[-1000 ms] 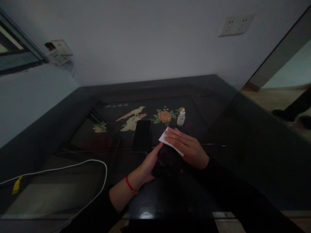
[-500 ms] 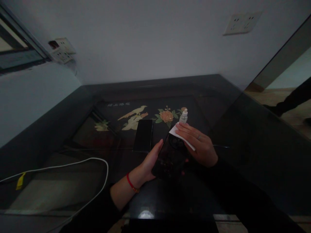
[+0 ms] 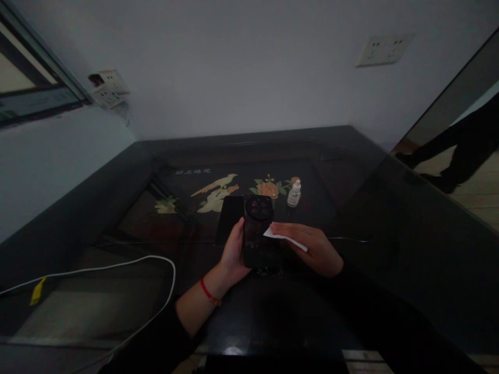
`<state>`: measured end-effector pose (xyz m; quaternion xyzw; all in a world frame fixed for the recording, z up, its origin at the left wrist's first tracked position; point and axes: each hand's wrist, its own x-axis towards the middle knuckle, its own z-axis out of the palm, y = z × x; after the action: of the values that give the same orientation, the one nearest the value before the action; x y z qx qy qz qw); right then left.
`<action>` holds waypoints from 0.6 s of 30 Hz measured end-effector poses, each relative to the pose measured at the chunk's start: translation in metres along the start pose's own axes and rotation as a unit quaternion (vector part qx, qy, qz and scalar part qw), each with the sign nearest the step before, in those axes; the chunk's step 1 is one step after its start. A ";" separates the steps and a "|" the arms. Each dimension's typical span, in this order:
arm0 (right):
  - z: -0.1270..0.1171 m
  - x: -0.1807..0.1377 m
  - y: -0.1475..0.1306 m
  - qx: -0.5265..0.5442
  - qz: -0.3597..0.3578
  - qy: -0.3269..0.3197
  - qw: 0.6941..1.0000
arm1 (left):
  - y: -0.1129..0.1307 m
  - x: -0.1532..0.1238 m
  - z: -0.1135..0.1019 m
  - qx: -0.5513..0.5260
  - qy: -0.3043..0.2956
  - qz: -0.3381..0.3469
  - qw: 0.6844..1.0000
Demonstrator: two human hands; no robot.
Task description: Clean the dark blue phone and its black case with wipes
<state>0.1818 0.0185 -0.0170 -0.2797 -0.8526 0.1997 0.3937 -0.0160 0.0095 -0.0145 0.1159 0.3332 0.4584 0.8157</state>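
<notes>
My left hand (image 3: pixel 233 252) grips a dark phone (image 3: pixel 257 231) by its left edge and holds it nearly upright, its round camera cluster facing me. My right hand (image 3: pixel 314 246) rests beside the phone's right edge, fingers stretched over a folded white wipe (image 3: pixel 284 237) that it holds against the phone. A red string circles my left wrist. A second black phone (image 3: pixel 229 215) lies flat on the dark table just behind, partly hidden by the held one.
A small white dropper bottle (image 3: pixel 294 193) stands behind my right hand on the dark inlaid table (image 3: pixel 202 176) with bird and flower decoration. A white cable (image 3: pixel 117 267) loops at the left. Wall sockets sit on both walls. Another person's legs (image 3: pixel 456 150) show at far right.
My left hand has tilted the held phone up from lying slanted to nearly upright and shifted it left. My right hand with the wipe moved from the phone's top to its right side.
</notes>
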 end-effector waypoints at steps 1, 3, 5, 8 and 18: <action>-0.001 0.001 -0.002 0.027 0.024 0.009 0.999 | 0.001 0.000 0.000 0.006 0.002 0.001 1.000; -0.005 0.002 -0.001 0.068 0.114 0.088 0.987 | 0.002 -0.001 -0.001 0.031 -0.007 -0.019 0.999; -0.008 0.004 0.006 0.147 0.237 0.209 0.937 | 0.004 -0.004 -0.002 0.088 -0.021 -0.021 0.996; -0.007 0.007 0.023 0.295 0.363 0.292 0.834 | 0.006 -0.005 0.000 0.233 -0.017 0.055 0.971; 0.015 0.002 0.046 0.382 0.425 0.248 0.782 | 0.008 0.023 0.030 0.792 0.163 0.185 0.558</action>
<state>0.1837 0.0528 -0.0507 -0.4798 -0.3743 0.5802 0.5414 0.0064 0.0367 0.0015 0.6980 0.6604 0.1617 0.2248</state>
